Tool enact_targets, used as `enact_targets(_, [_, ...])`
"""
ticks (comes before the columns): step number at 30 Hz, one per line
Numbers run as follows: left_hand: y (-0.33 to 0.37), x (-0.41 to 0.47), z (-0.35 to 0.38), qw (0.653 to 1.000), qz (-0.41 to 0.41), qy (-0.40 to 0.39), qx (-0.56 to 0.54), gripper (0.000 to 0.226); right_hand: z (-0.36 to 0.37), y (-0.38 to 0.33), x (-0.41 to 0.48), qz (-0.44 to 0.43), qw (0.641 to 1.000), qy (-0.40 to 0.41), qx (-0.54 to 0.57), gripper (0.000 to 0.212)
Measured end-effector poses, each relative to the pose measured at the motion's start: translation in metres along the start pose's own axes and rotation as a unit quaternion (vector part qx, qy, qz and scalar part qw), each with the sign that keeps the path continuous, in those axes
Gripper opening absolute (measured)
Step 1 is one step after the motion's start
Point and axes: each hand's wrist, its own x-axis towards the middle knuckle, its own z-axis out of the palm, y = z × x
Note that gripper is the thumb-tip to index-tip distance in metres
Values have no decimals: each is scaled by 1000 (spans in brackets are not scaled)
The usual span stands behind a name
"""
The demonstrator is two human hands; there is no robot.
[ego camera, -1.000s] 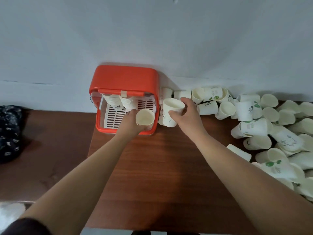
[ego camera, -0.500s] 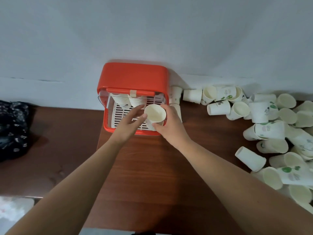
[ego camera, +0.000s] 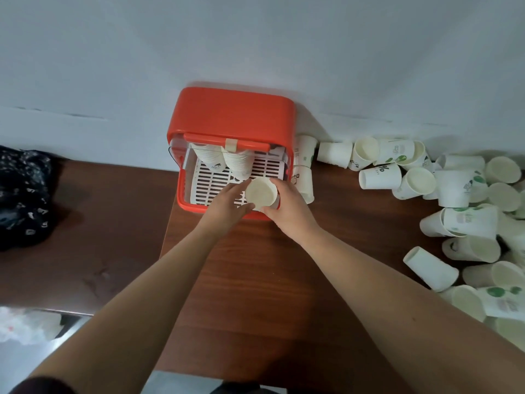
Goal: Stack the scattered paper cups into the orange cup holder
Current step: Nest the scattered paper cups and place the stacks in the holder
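Holding one paper cup (ego camera: 260, 193) between them, the left hand (ego camera: 227, 207) and the right hand (ego camera: 291, 207) meet over the front edge of the orange cup holder (ego camera: 231, 115). Fingers of the left hand curl round the cup's left wall; fingers of the right hand wrap its right wall and base. The cup's mouth faces the camera.

One second ago each hand carried its own cup, the right one beside the holder. Half a second ago the two came together. Only one rim now shows, so the second cup is probably nested in the first, though the hands hide the join.

Inside the holder, two stacks (ego camera: 237, 163) lean on the slotted tray (ego camera: 216, 180). Next step, as judged: seat the pair on a stack. Most scattered cups (ego camera: 466, 191) lie on the table (ego camera: 255, 280) at right, so the task appears far from complete.
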Motion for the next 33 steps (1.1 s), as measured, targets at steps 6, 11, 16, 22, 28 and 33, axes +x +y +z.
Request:
enact_targets(6, [15, -12, 10, 993, 39, 116, -3, 41, -36, 7, -12, 25, 999, 18, 11, 50])
enact_targets(11, [61, -10, 44, 980, 195, 24, 39, 24, -99, 68, -28, 87, 992, 57, -66, 47])
enact_targets(16, [105, 27, 86, 985, 142, -26, 94, 44, -145, 117, -21, 135, 973, 125, -141, 45])
enact_targets(22, [120, 60, 114, 976, -33, -92, 196, 67, -152, 150, -8, 136, 966, 76, -208, 57])
enact_targets(28, [109, 65, 126, 970, -7, -157, 186, 54, -148, 169, 5, 106, 967, 43, -227, 56])
enact_targets(33, [102, 81, 128, 936, 81, -181, 292, 69, -153, 187, 16, 26, 941, 46, -334, 61])
